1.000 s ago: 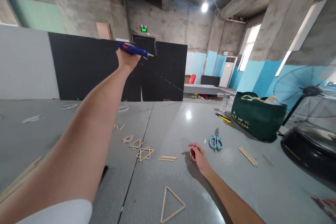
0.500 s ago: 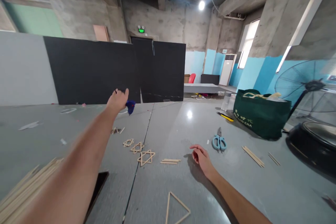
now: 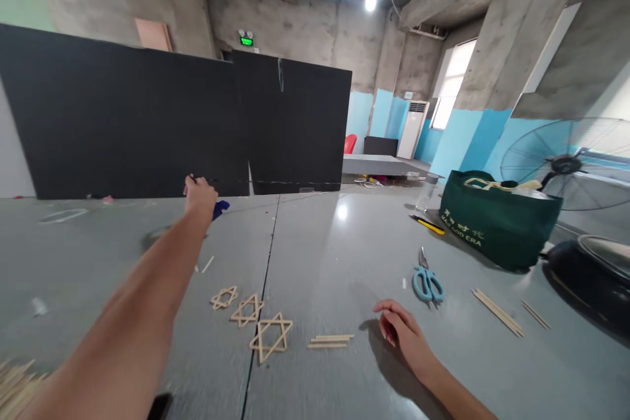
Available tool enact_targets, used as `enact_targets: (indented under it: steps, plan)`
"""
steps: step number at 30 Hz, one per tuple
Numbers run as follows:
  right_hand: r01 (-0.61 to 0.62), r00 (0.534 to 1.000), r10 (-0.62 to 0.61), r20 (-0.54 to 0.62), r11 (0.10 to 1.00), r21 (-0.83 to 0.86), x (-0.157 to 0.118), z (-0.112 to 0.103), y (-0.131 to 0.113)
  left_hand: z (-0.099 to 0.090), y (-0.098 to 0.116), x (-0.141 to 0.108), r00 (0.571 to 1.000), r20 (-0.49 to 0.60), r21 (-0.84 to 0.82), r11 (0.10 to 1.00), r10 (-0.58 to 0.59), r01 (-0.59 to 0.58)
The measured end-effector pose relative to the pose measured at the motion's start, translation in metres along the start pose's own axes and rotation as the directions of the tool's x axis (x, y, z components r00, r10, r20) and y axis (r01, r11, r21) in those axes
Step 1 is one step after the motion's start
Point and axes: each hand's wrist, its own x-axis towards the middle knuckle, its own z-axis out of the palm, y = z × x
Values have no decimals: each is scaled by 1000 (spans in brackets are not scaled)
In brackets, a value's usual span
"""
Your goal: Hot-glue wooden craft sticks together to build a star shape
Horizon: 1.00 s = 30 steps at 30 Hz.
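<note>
My left hand (image 3: 200, 195) reaches far forward over the table, fingers curled; what they hold, if anything, is hidden. Right beside it is a small dark blue thing (image 3: 221, 209), whose kind I cannot make out. On the grey table, my right hand (image 3: 401, 328) hovers or rests with loosely bent fingers, index finger outstretched and nothing visible in it. To its left lie several short wooden sticks (image 3: 329, 341). Further left, three six-pointed stars of sticks form a slanting row: a large star (image 3: 272, 336), a middle star (image 3: 247, 310) and a small star (image 3: 224, 298).
Blue-handled scissors (image 3: 427, 279), a yellow cutter knife (image 3: 427, 224) and more sticks (image 3: 497, 312) lie on the right. Behind them stand a green bag (image 3: 497, 223) and a clear bottle (image 3: 427, 191). A stick bundle (image 3: 17, 390) sits at lower left; a black panel (image 3: 123, 125) rises behind.
The view has turned left and tilted up slightly. My left hand stays extended beside the blue thing, its fingers more forward. The stick triangle near the front edge has left the view.
</note>
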Motion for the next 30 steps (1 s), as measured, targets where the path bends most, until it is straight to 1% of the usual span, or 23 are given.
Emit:
enact_targets:
  steps: [2, 3, 5, 7, 8, 10, 12, 13, 14, 15, 16, 18, 19, 21, 23, 24, 25, 26, 28, 29, 30]
  plan:
    - [-11, 1000, 11, -6, 1000, -12, -2, -1, 1, 7, -11, 9, 995, -40, 37, 995, -93, 94]
    - [-20, 1000, 20, -4, 1000, -21, -2, -2, 1, 7, -16, 15, 990, -55, 58, 989, -132, 135]
    - [-37, 999, 37, -6, 999, -28, -3, -2, 0, -1, -24, 34, 983, -84, 81, 983, -161, 168]
    - [-43, 999, 43, -6, 999, -25, -4, -3, 0, -19, -29, 58, 976, -142, 103, 978, -165, 180]
    - [-43, 999, 42, -5, 999, -22, -4, -3, 0, -31, -29, 71, 966, -201, 99, 977, -164, 187]
    - [-38, 999, 38, 7, 999, -21, -4, -3, 1, -56, -24, 94, 959, -264, 50, 992, -102, 119]
    - [-27, 999, 27, 20, 999, -25, -4, -4, 3, -79, -11, 105, 949, -312, -16, 999, -55, 52]
    - [-19, 1000, 19, 23, 999, -26, -4, -4, 5, -89, -1, 105, 944, -327, -29, 999, -45, 37]
    - [-11, 1000, 12, 21, 1000, -27, -3, -5, 6, -98, 11, 101, 949, -315, -25, 1000, -26, 19]
    - [-6, 1000, 6, 18, 1000, -25, -2, -5, 7, -107, 24, 94, 951, -309, -7, 1000, 15, -18]
    - [-2, 1000, 2, 15, 1000, -23, -1, -5, 8, -117, 40, 84, 956, -281, 28, 996, 85, -81]
    - [7, 1000, -7, 14, 1000, -17, 1, -5, 9, -138, 76, 55, 942, -261, 115, 976, 212, -187]
    - [11, 1000, -11, 17, 1000, -11, 2, -4, 9, -150, 96, 37, 928, -262, 158, 960, 266, -230]
    - [28, 1000, -28, 3, 999, 20, 4, -2, 8, -175, 137, -3, 896, -249, 189, 926, 368, -328]
    - [60, 997, -55, -59, 995, 84, 7, 0, 5, -199, 177, -48, 857, -241, 142, 890, 455, -433]
    - [83, 993, -73, -92, 991, 109, 9, 1, 3, -208, 195, -71, 837, -253, 83, 873, 486, -481]
    - [108, 988, -92, -123, 986, 127, 11, 1, 1, -215, 211, -94, 834, -245, 11, 862, 494, -507]
    - [137, 980, -113, -161, 980, 145, 13, 0, -1, -219, 225, -115, 846, -231, -59, 861, 481, -506]
    - [197, 957, -150, -248, 964, 178, 20, -5, -5, -219, 248, -155, 861, -121, -197, 838, 494, -509]
    - [224, 942, -162, -294, 955, 192, 23, -8, -7, -215, 258, -172, 844, -74, -254, 809, 531, -530]
    - [245, 927, -168, -334, 948, 203, 27, -11, -8, -210, 266, -188, 804, -4, -298, 767, 594, -568]
